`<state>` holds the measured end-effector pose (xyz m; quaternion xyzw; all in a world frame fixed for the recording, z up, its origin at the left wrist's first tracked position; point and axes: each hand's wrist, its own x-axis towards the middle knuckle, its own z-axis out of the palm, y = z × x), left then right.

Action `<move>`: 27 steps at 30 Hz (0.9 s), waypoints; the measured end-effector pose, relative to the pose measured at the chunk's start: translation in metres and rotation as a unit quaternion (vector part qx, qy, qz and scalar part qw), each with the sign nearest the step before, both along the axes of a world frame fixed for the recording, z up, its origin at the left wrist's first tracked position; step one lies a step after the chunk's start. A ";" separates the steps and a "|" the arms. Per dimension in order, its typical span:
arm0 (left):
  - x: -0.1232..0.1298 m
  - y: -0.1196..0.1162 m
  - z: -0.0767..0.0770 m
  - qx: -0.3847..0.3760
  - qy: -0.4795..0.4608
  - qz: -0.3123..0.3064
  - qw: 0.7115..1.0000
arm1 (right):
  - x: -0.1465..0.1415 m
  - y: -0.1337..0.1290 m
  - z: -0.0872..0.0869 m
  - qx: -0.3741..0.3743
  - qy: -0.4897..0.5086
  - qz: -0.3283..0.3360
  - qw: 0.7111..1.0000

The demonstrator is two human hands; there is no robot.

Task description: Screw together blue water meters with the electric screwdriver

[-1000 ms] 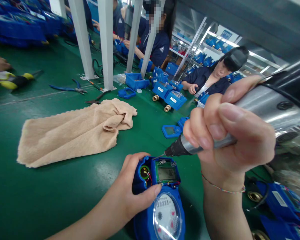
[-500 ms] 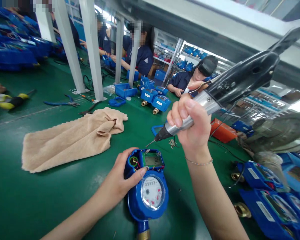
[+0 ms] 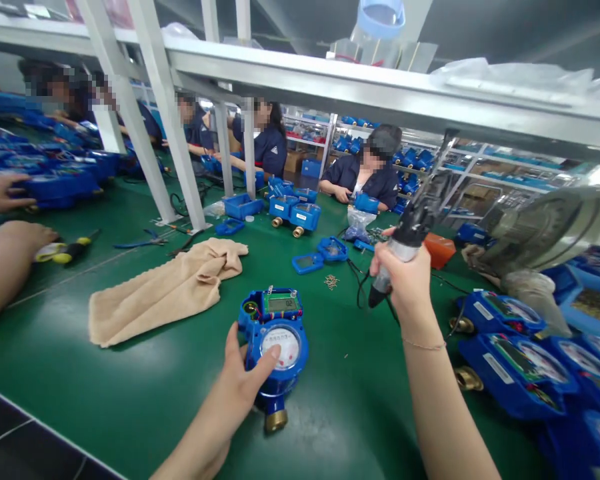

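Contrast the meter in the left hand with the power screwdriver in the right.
The meter is mostly blue; the power screwdriver is black and silver. The meter's dial faces upward, while the power screwdriver slants nose-down. Both are hand-held: left hand, right hand respectively.

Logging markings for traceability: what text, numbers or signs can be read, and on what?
"02", as it appears: display of the blue meter in the left hand.
Too blurred: counter digits on that meter's dial.
Too small: white labels on the meters at right and those farther back.
White badge on a co-worker's uniform: unreadable.
No brand readable.
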<state>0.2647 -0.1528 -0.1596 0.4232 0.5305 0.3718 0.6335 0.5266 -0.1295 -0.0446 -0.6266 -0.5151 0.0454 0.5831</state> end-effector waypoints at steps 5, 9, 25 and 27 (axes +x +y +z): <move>0.017 -0.001 0.023 -0.019 -0.002 -0.006 1.000 | 0.032 -0.008 -0.035 -0.200 -0.095 -0.050 0.974; 0.032 0.009 0.022 0.029 -0.010 0.006 1.000 | 0.047 -0.009 -0.073 -0.322 -0.185 -0.107 0.922; 0.030 -0.004 -0.006 0.543 0.391 -0.224 0.709 | 0.037 -0.031 -0.132 -0.264 -0.322 -0.155 0.896; 0.029 -0.002 -0.010 0.545 0.400 -0.235 0.698 | 0.028 -0.041 -0.136 -0.227 -0.328 -0.114 0.910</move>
